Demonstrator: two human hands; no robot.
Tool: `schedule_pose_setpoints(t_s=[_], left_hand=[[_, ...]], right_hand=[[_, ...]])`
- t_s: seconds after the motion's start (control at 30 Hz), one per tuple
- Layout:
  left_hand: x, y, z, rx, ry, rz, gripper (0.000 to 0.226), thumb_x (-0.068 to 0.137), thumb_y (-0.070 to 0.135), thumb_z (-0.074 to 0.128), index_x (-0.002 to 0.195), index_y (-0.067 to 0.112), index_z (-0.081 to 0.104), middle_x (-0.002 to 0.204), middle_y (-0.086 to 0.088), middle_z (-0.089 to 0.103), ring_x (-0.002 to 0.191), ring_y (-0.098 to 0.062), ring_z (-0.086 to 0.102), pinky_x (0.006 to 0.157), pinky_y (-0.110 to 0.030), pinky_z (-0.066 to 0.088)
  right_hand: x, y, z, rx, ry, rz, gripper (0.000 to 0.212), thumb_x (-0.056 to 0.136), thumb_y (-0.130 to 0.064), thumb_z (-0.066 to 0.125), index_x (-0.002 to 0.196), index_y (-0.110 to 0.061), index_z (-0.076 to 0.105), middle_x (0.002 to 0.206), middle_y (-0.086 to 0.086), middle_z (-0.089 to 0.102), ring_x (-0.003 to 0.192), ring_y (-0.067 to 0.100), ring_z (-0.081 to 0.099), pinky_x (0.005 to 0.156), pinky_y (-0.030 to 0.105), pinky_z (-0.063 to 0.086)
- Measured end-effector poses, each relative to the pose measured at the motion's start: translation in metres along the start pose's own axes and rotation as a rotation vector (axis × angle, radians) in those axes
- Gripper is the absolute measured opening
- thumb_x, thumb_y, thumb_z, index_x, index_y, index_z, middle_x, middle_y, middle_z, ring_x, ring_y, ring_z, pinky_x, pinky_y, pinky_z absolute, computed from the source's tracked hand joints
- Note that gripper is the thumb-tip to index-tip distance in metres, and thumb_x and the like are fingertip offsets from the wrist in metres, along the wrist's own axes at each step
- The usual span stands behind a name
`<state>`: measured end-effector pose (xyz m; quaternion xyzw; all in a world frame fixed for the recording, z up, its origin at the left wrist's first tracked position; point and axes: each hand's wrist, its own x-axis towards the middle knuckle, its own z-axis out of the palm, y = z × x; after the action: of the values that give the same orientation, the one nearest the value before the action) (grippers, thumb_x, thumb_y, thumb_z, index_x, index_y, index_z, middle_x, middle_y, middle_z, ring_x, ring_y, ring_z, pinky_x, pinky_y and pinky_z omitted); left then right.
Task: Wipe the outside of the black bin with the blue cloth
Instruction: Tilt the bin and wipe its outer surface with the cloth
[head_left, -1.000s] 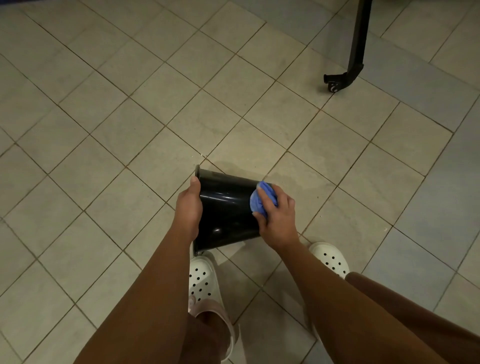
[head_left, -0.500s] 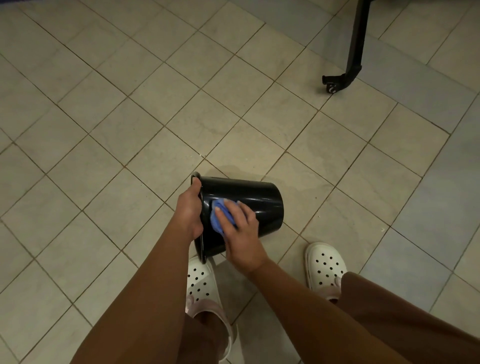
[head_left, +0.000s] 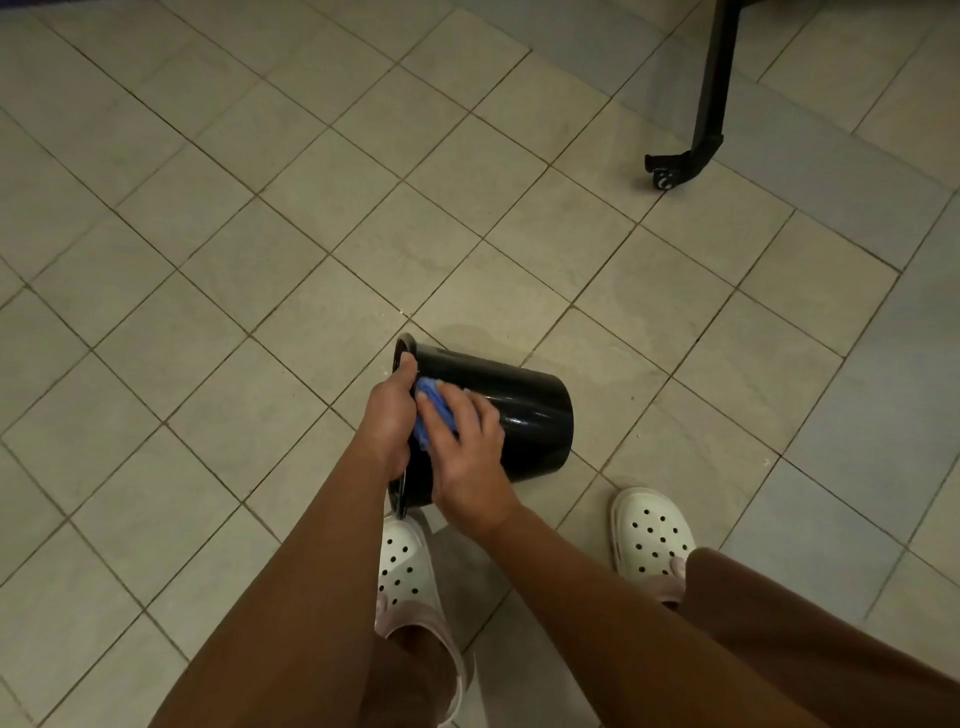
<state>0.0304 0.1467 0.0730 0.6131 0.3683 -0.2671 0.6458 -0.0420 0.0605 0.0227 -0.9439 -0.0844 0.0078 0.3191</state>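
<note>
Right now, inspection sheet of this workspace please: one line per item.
Surface: tiled floor, beige and grey tiles.
Job's things: black bin tipped sideways, mouth toward the left hand; blue cloth on its outer wall near the rim.
Clutter: nothing seen.
Grippers: left hand grips the bin's rim; right hand presses the cloth on the bin.
Cables: nothing seen.
Surroundings: black wheeled leg at the far right; white clogs on the person's feet.

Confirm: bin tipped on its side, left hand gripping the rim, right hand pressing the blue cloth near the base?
Wrong on one point. In the head view the right hand presses the blue cloth near the rim, beside the left hand, not near the base. The black bin is tipped on its side, left hand gripping its rim.
</note>
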Motion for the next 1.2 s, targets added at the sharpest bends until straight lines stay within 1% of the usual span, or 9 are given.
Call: schedule_pose_setpoints(t_s=[0.17,0.4,0.6,0.7,0.8,0.97,1.03,1.1,1.2], left_hand=[[0.003,-0.003,0.000,0.021,0.002,0.048,0.051,0.102,0.049,0.035,0.115,0.014,0.070,0.111,-0.012,0.073,0.108,-0.027,0.067,0.104,-0.046,0.047],[-0.001,-0.005,0.010,0.100,0.046,0.105,0.050,0.100,0.051,0.037,0.117,0.014,0.065,0.109,-0.015,0.069,0.103,-0.033,0.065,0.097,-0.051,0.048],[-0.001,-0.004,0.012,0.183,0.024,0.228,0.046,0.105,0.037,0.035,0.112,0.009,0.070,0.103,-0.012,0.074,0.101,-0.026,0.069,0.093,-0.041,0.053],[0.000,-0.009,0.014,0.193,0.058,0.254,0.042,0.105,0.033,0.037,0.103,0.011,0.072,0.097,-0.012,0.074,0.096,-0.027,0.070,0.086,-0.039,0.053],[-0.002,-0.010,0.015,0.200,0.093,0.267,0.037,0.104,0.031,0.039,0.089,0.015,0.068,0.088,-0.010,0.070,0.090,-0.028,0.067,0.082,-0.036,0.051],[0.002,-0.011,0.015,0.323,0.119,0.313,0.039,0.103,0.037,0.039,0.095,0.012,0.067,0.092,-0.010,0.068,0.095,-0.026,0.064,0.089,-0.040,0.050],[0.003,-0.011,0.014,0.328,0.132,0.302,0.038,0.103,0.037,0.039,0.091,0.014,0.067,0.090,-0.012,0.068,0.091,-0.027,0.065,0.086,-0.040,0.051],[0.004,-0.012,0.011,0.310,0.144,0.281,0.039,0.104,0.036,0.040,0.088,0.013,0.067,0.086,-0.013,0.069,0.084,-0.028,0.066,0.080,-0.037,0.053],[0.005,-0.012,0.006,0.272,0.197,0.273,0.040,0.103,0.035,0.041,0.082,0.012,0.066,0.077,-0.009,0.067,0.073,-0.024,0.062,0.069,-0.032,0.050]], right_hand=[[0.047,0.006,-0.027,0.032,-0.060,0.106,0.061,0.087,-0.014,0.053,0.143,-0.022,0.031,0.146,0.005,0.027,0.124,0.029,0.024,0.100,0.040,0.029],[0.031,0.041,-0.034,0.002,-0.008,0.553,0.056,0.088,-0.019,0.053,0.140,-0.025,0.034,0.145,0.003,0.028,0.122,0.028,0.025,0.097,0.040,0.032],[0.050,0.003,-0.033,0.033,0.004,0.224,0.051,0.088,-0.019,0.052,0.138,-0.019,0.041,0.141,0.007,0.035,0.117,0.032,0.029,0.089,0.042,0.034],[0.056,0.021,-0.035,0.011,-0.054,0.204,0.050,0.091,-0.020,0.048,0.140,-0.021,0.038,0.142,0.004,0.034,0.117,0.031,0.028,0.088,0.040,0.034],[0.038,0.055,-0.032,-0.027,-0.055,0.443,0.048,0.092,-0.022,0.046,0.140,-0.024,0.036,0.144,0.005,0.031,0.120,0.031,0.029,0.094,0.042,0.035],[-0.005,0.058,-0.026,0.012,0.106,0.905,0.048,0.092,-0.018,0.047,0.139,-0.024,0.035,0.145,0.008,0.027,0.125,0.032,0.024,0.102,0.044,0.029],[-0.009,0.029,-0.018,0.023,0.106,0.847,0.057,0.089,-0.015,0.051,0.141,-0.026,0.030,0.148,0.008,0.019,0.129,0.031,0.018,0.106,0.045,0.025],[-0.004,0.003,-0.014,0.020,0.087,0.630,0.065,0.087,-0.015,0.055,0.144,-0.027,0.027,0.149,0.009,0.016,0.130,0.032,0.017,0.105,0.046,0.027],[0.018,0.003,-0.017,0.034,-0.039,0.380,0.058,0.090,-0.023,0.050,0.143,-0.027,0.027,0.148,0.006,0.017,0.125,0.028,0.020,0.102,0.042,0.027]])
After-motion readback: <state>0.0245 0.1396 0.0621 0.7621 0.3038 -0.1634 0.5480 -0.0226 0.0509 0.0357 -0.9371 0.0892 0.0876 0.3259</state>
